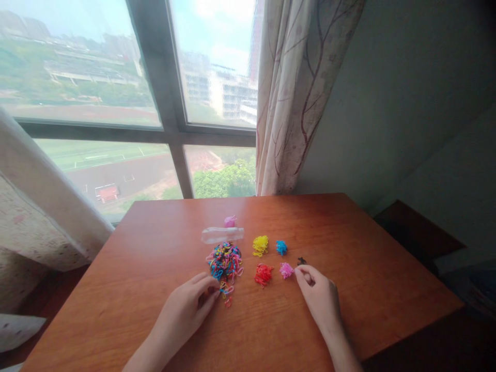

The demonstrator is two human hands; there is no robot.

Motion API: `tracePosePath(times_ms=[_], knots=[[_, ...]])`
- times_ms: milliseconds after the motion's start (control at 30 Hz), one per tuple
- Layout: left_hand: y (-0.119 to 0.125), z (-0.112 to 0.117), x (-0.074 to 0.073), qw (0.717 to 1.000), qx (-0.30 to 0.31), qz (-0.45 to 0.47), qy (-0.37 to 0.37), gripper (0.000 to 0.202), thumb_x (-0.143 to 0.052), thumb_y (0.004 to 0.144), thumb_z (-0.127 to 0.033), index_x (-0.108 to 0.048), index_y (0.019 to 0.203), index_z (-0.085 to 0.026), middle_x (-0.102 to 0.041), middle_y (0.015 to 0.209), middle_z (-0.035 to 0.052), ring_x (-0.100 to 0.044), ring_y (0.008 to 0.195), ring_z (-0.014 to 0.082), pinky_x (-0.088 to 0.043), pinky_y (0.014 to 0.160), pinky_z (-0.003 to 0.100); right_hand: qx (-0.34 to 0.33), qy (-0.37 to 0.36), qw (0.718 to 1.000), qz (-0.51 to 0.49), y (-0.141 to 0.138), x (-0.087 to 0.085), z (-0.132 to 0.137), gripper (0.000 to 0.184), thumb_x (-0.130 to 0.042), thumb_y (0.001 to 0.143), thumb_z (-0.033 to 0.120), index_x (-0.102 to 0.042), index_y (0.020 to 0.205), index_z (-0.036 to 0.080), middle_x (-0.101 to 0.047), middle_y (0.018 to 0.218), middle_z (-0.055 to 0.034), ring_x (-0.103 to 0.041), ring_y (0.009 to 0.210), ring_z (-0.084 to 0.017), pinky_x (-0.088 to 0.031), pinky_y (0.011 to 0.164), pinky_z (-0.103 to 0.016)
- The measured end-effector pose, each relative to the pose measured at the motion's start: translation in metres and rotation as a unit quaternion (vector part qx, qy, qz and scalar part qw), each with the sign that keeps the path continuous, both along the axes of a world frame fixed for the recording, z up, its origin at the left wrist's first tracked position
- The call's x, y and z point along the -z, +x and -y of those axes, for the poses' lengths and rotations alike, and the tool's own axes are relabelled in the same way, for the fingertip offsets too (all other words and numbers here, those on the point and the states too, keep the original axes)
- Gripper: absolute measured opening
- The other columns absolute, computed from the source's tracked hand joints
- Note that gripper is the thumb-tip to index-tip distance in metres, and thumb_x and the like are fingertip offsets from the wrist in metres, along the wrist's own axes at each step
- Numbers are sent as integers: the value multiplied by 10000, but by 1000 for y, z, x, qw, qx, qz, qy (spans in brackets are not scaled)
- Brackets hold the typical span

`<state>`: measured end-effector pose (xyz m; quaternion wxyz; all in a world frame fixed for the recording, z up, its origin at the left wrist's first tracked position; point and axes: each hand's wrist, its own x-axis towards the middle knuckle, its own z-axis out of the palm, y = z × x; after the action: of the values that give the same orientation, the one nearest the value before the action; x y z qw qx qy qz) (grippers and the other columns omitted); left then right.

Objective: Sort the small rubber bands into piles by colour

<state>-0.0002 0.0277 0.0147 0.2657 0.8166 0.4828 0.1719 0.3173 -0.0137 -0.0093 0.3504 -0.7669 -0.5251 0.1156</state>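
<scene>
Small rubber bands in mixed colours lie in a loose heap on the wooden table. My left hand is at the near edge of this heap, thumb and forefinger pinched, with a bit of blue band at the tips. Several stray bands lie just right of those fingertips. To the right are single-colour piles: yellow, blue, red and pink. My right hand is pinched closed at the pink pile's right edge; whatever is between its fingertips is too small to make out.
Behind the heap lies a clear plastic tube or bag, with a small pink-purple item beyond it. A small black pile sits just past my right fingertips. Window and curtain border the table's far edge.
</scene>
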Motion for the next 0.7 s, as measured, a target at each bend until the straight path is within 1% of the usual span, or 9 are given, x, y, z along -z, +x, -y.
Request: tracePosePath(times_ms=[67,133,200,300,400,500,600,700], knots=[[0,1,0,1000,-5,4,7,207,-460,900,-232,-666,876,-229,-676,823,10,-623,699,136,-447,634,202,10,11,1000,15,-1,-2,2,393,-505,865,526,-719,784,206,-634,602,-23,-600,557,-180,-406,553,-249],[0,1,0,1000,-7,9,13,208,-463,894,-223,-668,865,-230,-674,802,6,-615,679,131,-442,616,196,5,32,999,23,-8,-4,5,390,-503,882,517,-713,785,202,-641,603,-29,-604,544,-177,-407,550,-249],[0,1,-1,1000,-7,12,17,208,-465,891,-217,-671,861,-230,-675,797,5,-614,675,130,-444,612,193,-22,57,998,23,-21,-6,7,375,-497,909,490,-706,791,201,-643,603,-26,-601,532,-166,-412,550,-241],[1,0,-1,1000,-4,10,22,202,-473,884,-204,-671,860,-231,-674,798,4,-619,679,130,-448,614,191,-93,77,993,14,-48,-7,8,321,-482,949,400,-697,805,209,-652,624,-15,-603,534,-146,-413,549,-223],[0,0,-1,1000,-4,9,24,192,-488,863,-178,-671,865,-237,-674,802,-1,-623,681,128,-447,607,184,-161,69,984,16,-78,-5,9,252,-492,951,298,-684,809,219,-666,658,-4,-613,561,-137,-404,561,-214],[-1,1,-1,1000,-7,8,26,194,-501,852,-162,-676,871,-244,-674,805,-8,-627,688,127,-449,614,181,-203,48,978,13,-102,-2,9,177,-524,919,210,-673,825,226,-683,702,6,-633,614,-144,-395,597,-217],[-3,2,-1,1000,-7,-6,27,189,-504,866,-175,-679,861,-248,-668,799,-11,-632,698,131,-450,624,185,-228,22,973,18,-117,-4,9,146,-557,876,144,-666,842,234,-685,717,19,-631,637,-149,-376,608,-224],[-3,2,-1,1000,-3,-14,24,194,-496,887,-199,-683,877,-249,-668,823,-4,-644,732,138,-462,656,196,-245,7,969,26,-123,-7,9,153,-576,854,114,-661,864,240,-686,734,27,-630,666,-154,-364,619,-228]])
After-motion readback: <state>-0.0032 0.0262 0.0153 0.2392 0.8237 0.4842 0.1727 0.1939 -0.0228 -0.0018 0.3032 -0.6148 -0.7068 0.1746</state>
